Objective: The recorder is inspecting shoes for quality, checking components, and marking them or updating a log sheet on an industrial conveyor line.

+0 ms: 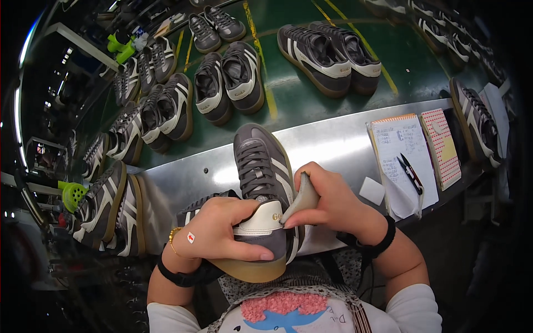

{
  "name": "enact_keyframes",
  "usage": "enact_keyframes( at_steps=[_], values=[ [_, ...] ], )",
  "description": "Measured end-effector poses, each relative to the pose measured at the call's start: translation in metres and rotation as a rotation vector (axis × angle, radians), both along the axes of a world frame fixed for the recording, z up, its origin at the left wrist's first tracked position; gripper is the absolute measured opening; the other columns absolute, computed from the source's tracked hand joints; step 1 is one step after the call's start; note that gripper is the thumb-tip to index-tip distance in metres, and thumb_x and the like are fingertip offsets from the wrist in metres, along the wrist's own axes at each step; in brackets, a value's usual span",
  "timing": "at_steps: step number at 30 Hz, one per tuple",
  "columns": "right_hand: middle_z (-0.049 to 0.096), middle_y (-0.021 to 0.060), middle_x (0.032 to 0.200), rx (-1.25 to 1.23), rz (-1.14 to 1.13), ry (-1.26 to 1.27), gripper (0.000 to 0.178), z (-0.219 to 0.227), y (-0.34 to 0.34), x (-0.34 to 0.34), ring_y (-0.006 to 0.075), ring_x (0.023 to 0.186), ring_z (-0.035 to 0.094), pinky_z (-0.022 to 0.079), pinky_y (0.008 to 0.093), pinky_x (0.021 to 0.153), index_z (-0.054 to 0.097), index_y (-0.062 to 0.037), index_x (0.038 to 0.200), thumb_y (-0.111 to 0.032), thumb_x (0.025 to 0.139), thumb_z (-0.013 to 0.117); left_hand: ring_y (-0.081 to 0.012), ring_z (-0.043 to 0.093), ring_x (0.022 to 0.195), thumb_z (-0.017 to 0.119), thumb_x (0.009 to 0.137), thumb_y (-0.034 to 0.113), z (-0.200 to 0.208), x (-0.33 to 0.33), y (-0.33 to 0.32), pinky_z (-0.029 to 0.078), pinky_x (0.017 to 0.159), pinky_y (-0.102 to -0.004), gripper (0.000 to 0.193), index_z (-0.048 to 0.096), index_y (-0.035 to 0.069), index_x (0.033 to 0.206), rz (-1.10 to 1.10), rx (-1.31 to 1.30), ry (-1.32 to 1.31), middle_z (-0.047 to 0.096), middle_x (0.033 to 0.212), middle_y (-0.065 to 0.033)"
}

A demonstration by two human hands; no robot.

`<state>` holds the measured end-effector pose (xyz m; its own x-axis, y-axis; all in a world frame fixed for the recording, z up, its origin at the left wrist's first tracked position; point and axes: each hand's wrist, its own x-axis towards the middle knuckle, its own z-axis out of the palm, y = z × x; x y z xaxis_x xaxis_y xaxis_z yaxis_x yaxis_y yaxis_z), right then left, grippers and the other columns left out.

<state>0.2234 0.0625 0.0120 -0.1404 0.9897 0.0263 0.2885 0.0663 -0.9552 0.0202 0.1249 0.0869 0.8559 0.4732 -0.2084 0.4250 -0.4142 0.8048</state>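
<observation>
A dark grey sneaker (256, 152) with white side stripes and a gum sole lies in front of me, toe pointing away and heel toward me. My left hand (214, 230) is closed around its heel, thumb along the grey back below the white heel tab (260, 219). In my right hand (336, 202) is a pale grey-beige, worn, flat piece (302, 195), pinched between fingers and thumb. Its lower corner meets the heel tab beside the gold lettering; whether it is rubber or cloth I cannot tell. Part of another matching shoe (191, 208) shows behind my left hand.
A metal ledge (214, 161) edges the green conveyor belt (272, 61), which carries several pairs of matching sneakers (327, 55). To the right lie a notepad (397, 144), thread snips (410, 173), a red-patterned notebook (442, 147) and a white square (372, 190). More shoes (108, 208) lean at left.
</observation>
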Motion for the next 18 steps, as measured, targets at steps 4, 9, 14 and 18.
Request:
enact_keyframes(
  at_steps=[4,9,14,18],
  values=[
    [0.06,0.0194,0.085,0.342,0.05,0.077,0.07,-0.004,0.006,-0.012,0.0359,0.078,0.062,0.048,0.0395,0.067,0.047,0.0,0.108,-0.047,0.065,0.077,-0.0294,0.062,0.065,0.082,0.061,0.035,-0.001,-0.004,0.0,0.045,0.06,-0.0318,0.048,0.063,0.003,0.092,-0.02,-0.052,0.035,0.062,0.071,-0.0122],
    [0.059,0.0114,0.081,0.263,0.003,-0.002,0.068,-0.001,0.006,-0.014,0.0259,0.072,0.061,0.047,0.033,0.065,0.048,-0.005,0.101,-0.043,0.059,0.084,-0.0274,0.064,0.068,0.082,0.062,0.032,-0.001,-0.011,0.003,0.047,0.062,-0.0297,0.047,0.064,0.003,0.094,-0.001,-0.033,0.038,0.064,0.076,-0.0112],
    [0.06,0.0143,0.08,0.37,-0.057,-0.008,0.068,0.004,0.014,-0.029,0.029,0.072,0.061,0.048,0.0344,0.065,0.048,-0.0033,0.102,-0.048,0.062,0.08,-0.0251,0.065,0.068,0.082,0.062,0.031,-0.004,-0.014,0.004,0.047,0.063,-0.0297,0.047,0.065,0.003,0.096,0.002,-0.07,-0.035,0.065,0.077,-0.0105],
    [0.06,0.0167,0.08,0.395,-0.036,-0.038,0.071,-0.001,0.013,-0.027,0.0322,0.073,0.062,0.048,0.0352,0.066,0.048,-0.0008,0.104,-0.048,0.061,0.081,-0.0244,0.064,0.067,0.082,0.062,0.032,-0.002,-0.019,0.003,0.047,0.062,-0.0301,0.049,0.065,0.003,0.097,0.022,-0.1,-0.034,0.064,0.075,-0.0112]
  ],
)
